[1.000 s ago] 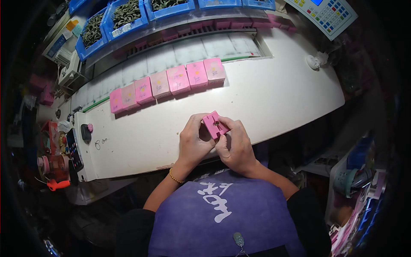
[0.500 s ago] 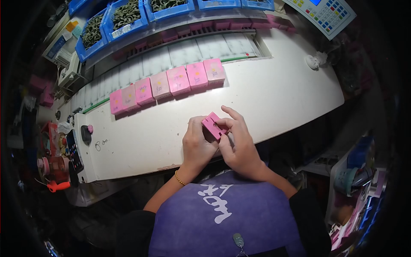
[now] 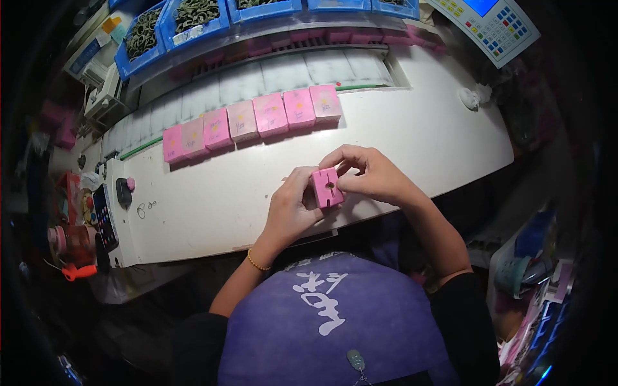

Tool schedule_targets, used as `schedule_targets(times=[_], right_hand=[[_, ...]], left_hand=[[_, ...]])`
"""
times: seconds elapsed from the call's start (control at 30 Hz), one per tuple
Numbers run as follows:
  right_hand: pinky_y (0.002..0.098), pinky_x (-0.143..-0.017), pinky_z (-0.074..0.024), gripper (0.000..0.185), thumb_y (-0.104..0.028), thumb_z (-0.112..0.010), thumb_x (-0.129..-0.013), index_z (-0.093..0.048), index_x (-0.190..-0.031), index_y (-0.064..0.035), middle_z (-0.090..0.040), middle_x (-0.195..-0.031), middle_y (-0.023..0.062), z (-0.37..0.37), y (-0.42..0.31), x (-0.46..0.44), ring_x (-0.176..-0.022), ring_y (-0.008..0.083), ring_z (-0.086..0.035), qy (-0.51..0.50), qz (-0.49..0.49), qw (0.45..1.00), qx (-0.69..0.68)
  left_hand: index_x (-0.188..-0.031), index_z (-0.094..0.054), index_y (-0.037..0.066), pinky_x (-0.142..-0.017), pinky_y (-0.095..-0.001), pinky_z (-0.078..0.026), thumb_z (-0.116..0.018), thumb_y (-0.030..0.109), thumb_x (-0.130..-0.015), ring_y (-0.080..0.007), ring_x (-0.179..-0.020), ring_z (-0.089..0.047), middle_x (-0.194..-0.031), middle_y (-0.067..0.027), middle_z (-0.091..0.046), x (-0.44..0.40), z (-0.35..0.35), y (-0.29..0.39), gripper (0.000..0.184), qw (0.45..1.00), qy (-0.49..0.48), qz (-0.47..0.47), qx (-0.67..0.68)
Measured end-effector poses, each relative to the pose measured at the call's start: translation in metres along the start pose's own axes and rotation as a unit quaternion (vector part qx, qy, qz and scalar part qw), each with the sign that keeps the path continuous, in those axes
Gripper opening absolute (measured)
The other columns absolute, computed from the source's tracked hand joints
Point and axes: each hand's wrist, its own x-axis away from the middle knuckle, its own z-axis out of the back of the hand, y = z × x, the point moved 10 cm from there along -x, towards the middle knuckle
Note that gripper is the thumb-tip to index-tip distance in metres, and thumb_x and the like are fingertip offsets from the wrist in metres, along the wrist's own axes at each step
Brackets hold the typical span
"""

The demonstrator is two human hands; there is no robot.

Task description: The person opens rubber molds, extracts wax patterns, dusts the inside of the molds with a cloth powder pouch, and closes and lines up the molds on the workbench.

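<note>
My left hand (image 3: 288,209) is closed round the left side of a pink block (image 3: 327,194) above the front part of the white table. The block's upper face shows a dark round hole, a thin line across it and small slots at its edges. At the block's right side, my right hand (image 3: 380,175) has its thumb and curled forefinger against the edge, close to the hole. The undersides of the block and the left fingertips are hidden. Farther back stands a slanting row of several pink and paler blocks (image 3: 270,114) with handwriting and yellow marks.
Blue bins (image 3: 196,27) of dark looped pieces line the back above a ledge. A keypad device (image 3: 499,29) sits at the back right, a crumpled white lump (image 3: 475,96) below it. A phone (image 3: 106,217) and a black object with a pink knob (image 3: 124,193) lie left.
The pink block has turned more upright in my left hand, its holed face more exposed. My right hand has shifted up and right, from across the block to its right edge.
</note>
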Motion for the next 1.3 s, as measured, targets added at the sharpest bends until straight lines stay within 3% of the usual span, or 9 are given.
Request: schedule_targets(times=[0.3, 0.5, 0.6, 0.67, 0.7, 0.9, 1.03, 1.23, 1.3], right_hand=[[0.0304, -0.086, -0.053, 0.029, -0.011, -0.069, -0.081, -0.064, -0.108, -0.0028, -0.063, -0.115, 0.0045, -0.011, 0.001, 0.0, -0.097, 0.0132, -0.06, 0.006, -0.016, 1.0, 0.001], [0.0328, -0.094, -0.0506, 0.041, -0.011, -0.067, -0.09, -0.059, -0.13, -0.003, -0.058, -0.128, 0.007, -0.02, 0.012, 0.019, -0.112, 0.0159, -0.058, 0.028, 0.028, 0.995, -0.089], [0.0363, -0.096, -0.0491, 0.052, -0.019, -0.066, -0.095, -0.051, -0.14, 0.0029, -0.051, -0.137, 0.0143, -0.025, 0.0, 0.035, -0.109, 0.0234, -0.058, 0.078, 0.128, 0.988, -0.033], [0.042, -0.101, -0.0464, 0.053, -0.017, -0.058, -0.1, -0.042, -0.146, 0.0037, -0.047, -0.144, 0.02, -0.037, -0.027, 0.051, -0.113, 0.033, -0.057, 0.189, 0.285, 0.905, 0.254], [0.0458, -0.104, -0.0439, 0.05, -0.011, -0.051, -0.102, -0.04, -0.147, 0.0064, -0.043, -0.149, 0.0258, -0.043, -0.028, 0.053, -0.119, 0.0407, -0.054, 0.192, 0.296, 0.9, 0.257], [0.046, -0.105, -0.0424, 0.053, -0.004, -0.049, -0.098, -0.036, -0.148, 0.0087, -0.043, -0.149, 0.0303, -0.036, -0.016, 0.063, -0.125, 0.0422, -0.051, 0.345, 0.361, 0.847, 0.183], [0.0458, -0.103, -0.0428, 0.054, -0.003, -0.052, -0.096, -0.037, -0.148, 0.0084, -0.043, -0.15, 0.0307, -0.042, -0.029, 0.063, -0.127, 0.043, -0.051, 0.292, 0.32, 0.879, 0.2], [0.039, -0.077, -0.0529, 0.027, -0.022, -0.056, -0.104, -0.059, -0.115, 0.002, -0.063, -0.103, 0.0183, -0.026, -0.072, 0.098, -0.089, 0.0316, -0.063, 0.286, 0.437, 0.848, 0.093], [0.0382, -0.074, -0.0528, 0.026, -0.023, -0.054, -0.105, -0.06, -0.113, 0.0017, -0.064, -0.1, 0.0179, -0.036, -0.074, 0.086, -0.085, 0.0305, -0.063, 0.242, 0.452, 0.854, 0.085]], left_hand=[[-0.116, -0.061, 0.006, -0.08, -0.0408, -0.054, -0.089, 0.03, -0.071, -0.0305, -0.094, -0.066, -0.106, -0.0099, -0.065, -0.001, -0.002, -0.004, 0.059, 0.999, -0.027, 0.035, 0.019], [-0.116, -0.061, 0.006, -0.079, -0.0417, -0.055, -0.087, 0.028, -0.072, -0.0314, -0.095, -0.066, -0.106, -0.0114, -0.065, -0.003, -0.001, 0.002, 0.056, 1.0, -0.019, 0.023, 0.003], [-0.11, -0.06, 0.005, -0.076, -0.0368, -0.055, -0.086, 0.021, -0.072, -0.0274, -0.084, -0.067, -0.098, -0.0119, -0.065, -0.005, 0.003, 0.01, 0.049, 1.0, 0.014, -0.014, -0.013], [-0.109, -0.06, 0.005, -0.076, -0.0376, -0.055, -0.084, 0.017, -0.072, -0.0279, -0.084, -0.067, -0.096, -0.0113, -0.065, -0.006, 0.002, 0.003, 0.046, 0.999, -0.004, 0.032, 0.014], [-0.108, -0.06, 0.005, -0.076, -0.0373, -0.055, -0.084, 0.016, -0.071, -0.0282, -0.084, -0.067, -0.095, -0.0111, -0.064, -0.006, 0.001, 0.002, 0.045, 1.0, -0.005, 0.02, 0.009], [-0.104, -0.061, 0.005, -0.073, -0.0389, -0.055, -0.084, 0.014, -0.07, -0.0305, -0.083, -0.067, -0.095, -0.011, -0.064, -0.005, 0.004, 0.008, 0.042, 0.999, 0.031, -0.001, 0.006], [-0.106, -0.061, 0.005, -0.073, -0.0387, -0.055, -0.084, 0.015, -0.071, -0.0306, -0.083, -0.067, -0.097, -0.0112, -0.064, -0.004, 0.003, 0.006, 0.044, 1.0, 0.029, -0.008, 0.003], [-0.117, -0.059, 0.005, -0.075, -0.0385, -0.056, -0.085, 0.014, -0.069, -0.0298, -0.085, -0.067, -0.109, -0.0129, -0.062, -0.003, 0.007, 0.022, 0.056, 0.999, 0.02, -0.03, 0.004], [-0.123, -0.061, 0.006, -0.073, -0.0373, -0.056, -0.088, 0.016, -0.068, -0.0264, -0.082, -0.066, -0.112, -0.0126, -0.06, -0.003, 0.012, 0.02, 0.062, 0.998, 0.009, 0.044, 0.044]])
